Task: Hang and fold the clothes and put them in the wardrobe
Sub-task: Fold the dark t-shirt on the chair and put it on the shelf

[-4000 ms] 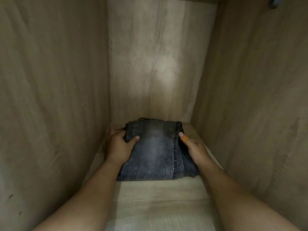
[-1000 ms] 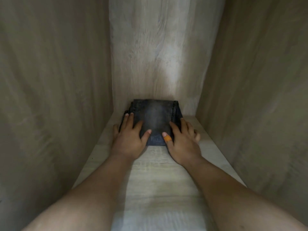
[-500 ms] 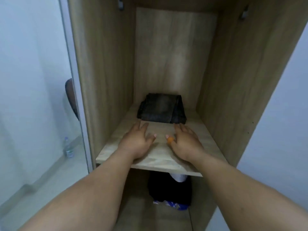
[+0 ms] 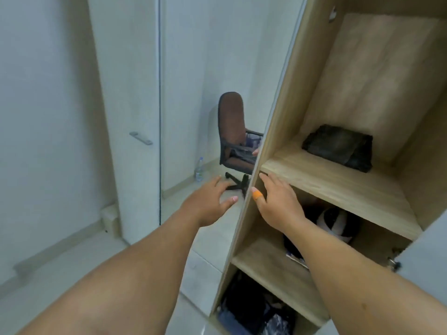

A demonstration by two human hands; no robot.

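At the wardrobe, folded jeans on a shelf, left hand and right hand spread, empty, office chair behind.

The folded jeans are occupying the far part of the upper shelf, leaving its near boards open for entry. The wardrobe's left side panel is separating the left hand from the compartments. Dark clothing is filling the middle compartment behind the right hand. An office chair is standing far left on open floor.
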